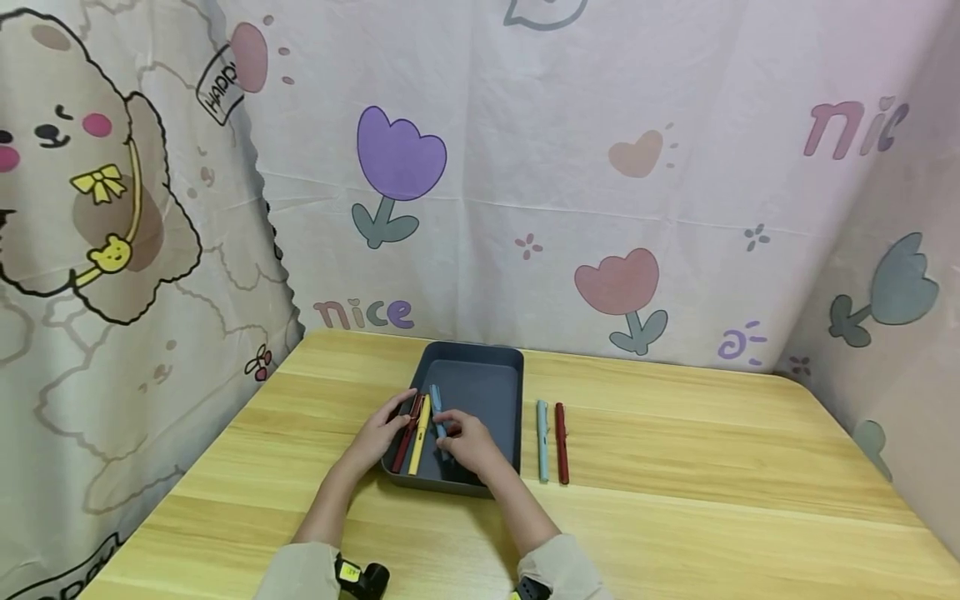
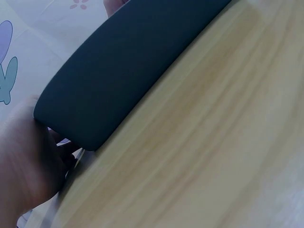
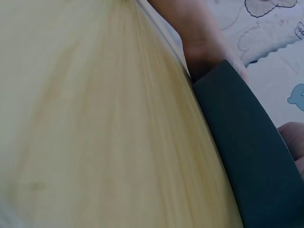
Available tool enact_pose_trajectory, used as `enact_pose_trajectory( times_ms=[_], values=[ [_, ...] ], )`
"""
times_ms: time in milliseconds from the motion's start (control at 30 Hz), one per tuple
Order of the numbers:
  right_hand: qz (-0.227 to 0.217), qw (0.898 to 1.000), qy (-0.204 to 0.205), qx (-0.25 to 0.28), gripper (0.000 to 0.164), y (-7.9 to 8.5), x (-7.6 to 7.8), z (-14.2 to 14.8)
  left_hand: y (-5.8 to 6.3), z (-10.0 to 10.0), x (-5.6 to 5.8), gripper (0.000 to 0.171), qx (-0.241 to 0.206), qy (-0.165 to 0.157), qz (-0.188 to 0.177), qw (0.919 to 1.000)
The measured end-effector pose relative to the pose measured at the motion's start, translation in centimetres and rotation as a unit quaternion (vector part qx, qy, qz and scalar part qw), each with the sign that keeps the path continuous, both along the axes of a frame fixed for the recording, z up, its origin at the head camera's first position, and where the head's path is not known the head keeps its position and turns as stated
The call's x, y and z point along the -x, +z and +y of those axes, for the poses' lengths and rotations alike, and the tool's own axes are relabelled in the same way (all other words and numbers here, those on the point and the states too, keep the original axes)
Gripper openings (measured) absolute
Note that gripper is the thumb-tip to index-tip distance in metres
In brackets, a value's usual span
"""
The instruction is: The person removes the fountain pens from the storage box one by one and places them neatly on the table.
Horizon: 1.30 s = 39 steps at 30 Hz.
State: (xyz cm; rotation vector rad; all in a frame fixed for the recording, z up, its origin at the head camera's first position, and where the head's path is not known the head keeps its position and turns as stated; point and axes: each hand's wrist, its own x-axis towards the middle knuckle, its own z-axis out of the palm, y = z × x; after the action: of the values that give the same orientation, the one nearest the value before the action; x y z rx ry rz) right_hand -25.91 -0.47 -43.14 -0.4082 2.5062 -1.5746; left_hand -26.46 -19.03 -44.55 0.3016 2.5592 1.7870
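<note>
A dark grey tray (image 1: pixel 480 352) lies on the table with its short side toward me. My left hand (image 1: pixel 375 437) holds its left wall, thumb over the rim by a dark red pen (image 1: pixel 402 450); the left wrist view shows that hand (image 2: pixel 26 166) wrapped about the tray's outer corner. Beside the red pen lies a yellow pen (image 1: pixel 420 435), tilted the same way. Inside the tray, my right hand (image 1: pixel 472 446) pinches a blue pen (image 1: pixel 437 402) just right of the yellow one. Only part of the right hand (image 3: pixel 293 140) shows past the tray wall (image 3: pixel 247 152) in the right wrist view.
Right of the tray, a light blue pen (image 1: pixel 542 442) and a red pen (image 1: pixel 562 446) lie side by side on the wooden table (image 1: pixel 697 467). Printed cloth (image 1: pixel 487 167) hangs behind the table and along both sides.
</note>
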Motion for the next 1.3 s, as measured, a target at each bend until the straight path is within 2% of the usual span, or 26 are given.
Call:
enact_pose_trajectory(
  times_ms=[467, 633, 1000, 1300],
  values=[
    [-0.047, 0.996, 0.023, 0.071, 0.032, 0.6, -0.1, 0.8, -0.3, 0.0, 0.2, 0.045, -0.01, 0.006, -0.003, 0.9999],
    [-0.058, 0.994, 0.031, 0.09, 0.033, 1.0, -0.4, 1.4, -0.3, 0.0, 0.2, 0.045, -0.014, -0.001, 0.001, 0.9999],
    [-0.036, 0.993, 0.04, 0.105, 0.034, 2.5, -1.0, 2.7, -0.6, 0.0, 0.3, 0.045, -0.02, -0.002, 0.007, 0.9998],
    [-0.01, 0.995, 0.039, 0.092, 0.034, 3.3, -1.7, 4.0, -0.4, 0.0, 0.4, 0.045, -0.023, -0.012, 0.006, 0.9996]
  ],
)
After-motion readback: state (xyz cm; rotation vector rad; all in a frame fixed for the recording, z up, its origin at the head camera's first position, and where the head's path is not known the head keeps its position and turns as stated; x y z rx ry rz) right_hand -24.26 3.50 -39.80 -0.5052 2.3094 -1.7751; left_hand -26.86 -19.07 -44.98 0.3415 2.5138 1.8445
